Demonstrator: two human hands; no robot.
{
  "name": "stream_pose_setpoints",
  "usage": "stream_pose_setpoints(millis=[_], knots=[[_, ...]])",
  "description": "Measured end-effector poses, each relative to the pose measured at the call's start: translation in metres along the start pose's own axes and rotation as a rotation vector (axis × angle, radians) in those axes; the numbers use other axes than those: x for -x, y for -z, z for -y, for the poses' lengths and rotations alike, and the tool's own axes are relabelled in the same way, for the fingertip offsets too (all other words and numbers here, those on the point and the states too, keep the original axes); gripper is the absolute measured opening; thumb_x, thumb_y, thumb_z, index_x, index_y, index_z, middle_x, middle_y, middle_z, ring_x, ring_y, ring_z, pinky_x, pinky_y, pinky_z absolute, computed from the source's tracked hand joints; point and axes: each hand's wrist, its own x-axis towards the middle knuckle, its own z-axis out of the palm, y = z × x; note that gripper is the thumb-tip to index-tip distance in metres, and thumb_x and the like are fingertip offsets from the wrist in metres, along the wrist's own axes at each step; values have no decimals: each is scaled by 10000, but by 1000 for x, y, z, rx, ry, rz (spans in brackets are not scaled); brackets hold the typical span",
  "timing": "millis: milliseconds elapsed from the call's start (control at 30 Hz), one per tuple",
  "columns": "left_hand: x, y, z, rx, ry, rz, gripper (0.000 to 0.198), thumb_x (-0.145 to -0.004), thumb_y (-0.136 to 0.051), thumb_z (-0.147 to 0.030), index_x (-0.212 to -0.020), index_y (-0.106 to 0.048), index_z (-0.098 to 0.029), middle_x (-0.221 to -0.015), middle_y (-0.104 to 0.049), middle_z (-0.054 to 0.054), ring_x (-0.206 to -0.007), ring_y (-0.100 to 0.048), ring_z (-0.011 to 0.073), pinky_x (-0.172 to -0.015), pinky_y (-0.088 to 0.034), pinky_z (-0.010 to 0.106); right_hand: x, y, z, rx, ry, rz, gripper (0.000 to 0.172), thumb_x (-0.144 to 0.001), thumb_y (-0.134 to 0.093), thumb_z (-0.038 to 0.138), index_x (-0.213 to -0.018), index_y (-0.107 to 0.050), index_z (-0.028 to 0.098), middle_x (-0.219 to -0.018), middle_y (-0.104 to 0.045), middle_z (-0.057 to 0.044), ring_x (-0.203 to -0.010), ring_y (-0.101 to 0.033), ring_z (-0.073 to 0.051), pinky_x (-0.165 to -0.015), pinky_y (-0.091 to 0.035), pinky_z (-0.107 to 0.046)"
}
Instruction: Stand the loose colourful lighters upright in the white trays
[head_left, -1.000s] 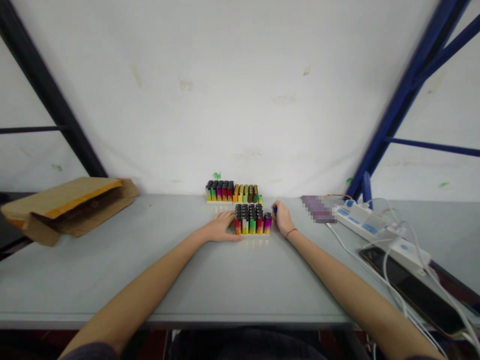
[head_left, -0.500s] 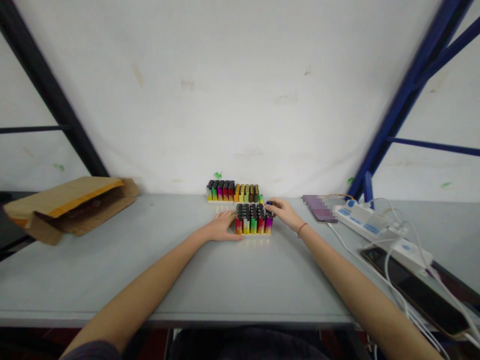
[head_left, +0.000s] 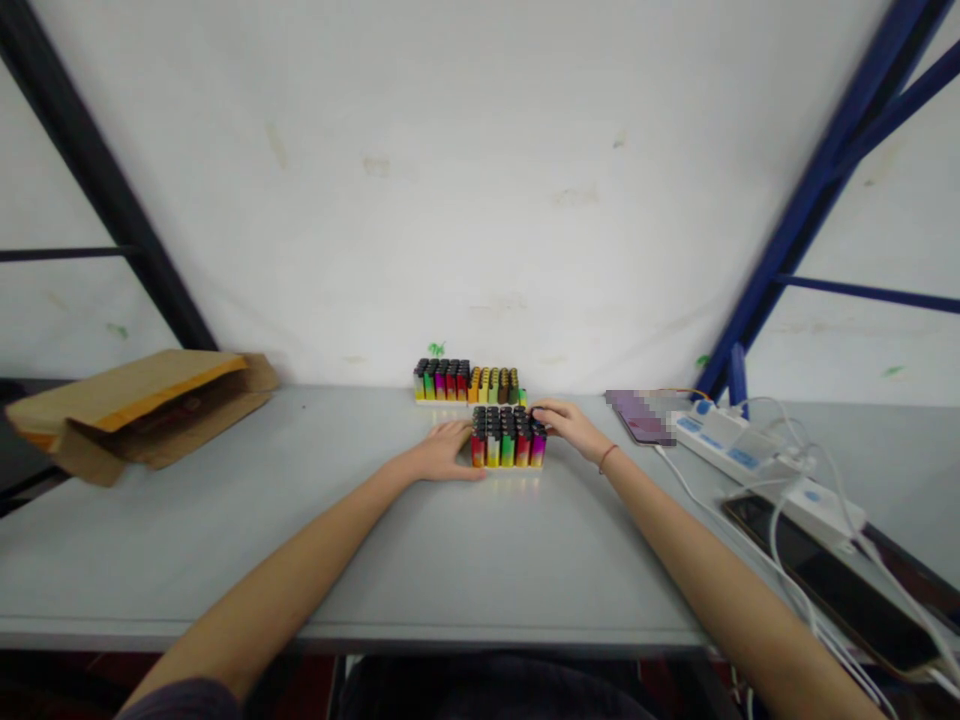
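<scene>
Several rows of upright lighters [head_left: 508, 447] with black tops and coloured bodies stand in a white tray [head_left: 517, 468] in the middle of the table. My left hand [head_left: 441, 455] holds the tray's left side, its thumb along the front corner and its fingers toward the back. At the tray's back right corner, the fingers of my right hand [head_left: 568, 424] are closed on the top of a dark lighter [head_left: 538, 413], whose lower part is hidden. Behind stand a block of black-topped lighters [head_left: 442, 381] and a block of yellow and dark ones [head_left: 493, 386].
An open brown paper bag [head_left: 165, 400] lies at the left. On the right are a white power strip [head_left: 750, 462] with cables, a phone [head_left: 825, 580] and a purple flat device [head_left: 641, 418]. A white wall [head_left: 480, 200] rises behind the grey table [head_left: 480, 560].
My right hand has lowered the dark lighter slightly, so its top now sits about level with the others at the tray's right side. The left hand has stayed in place.
</scene>
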Motion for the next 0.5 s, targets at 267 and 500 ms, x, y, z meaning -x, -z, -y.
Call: stream_pose_setpoints(millis=[267, 500], knots=[[0, 1, -2, -2, -2, 8, 906, -735, -598, -676, -1408, -348, -123, -1459, -380, 184, -1334, -347, 374, -1118, -229, 482, -2, 3, -4, 45, -16, 18, 296, -768, -599, 444, -819, -679, 164, -842, -687, -55, -797, -621, -168, -653, -501, -255], [0, 2, -2, -22, 18, 28, 921, -744, -592, -675, -1416, -336, -100, -1479, -344, 198, -1355, -314, 370, -1129, -208, 469, -4, 16, 1, 472, 101, 31, 252, -772, -509, 311, -615, -633, 158, -600, -588, -3, -592, -514, -123, -567, -403, -233]])
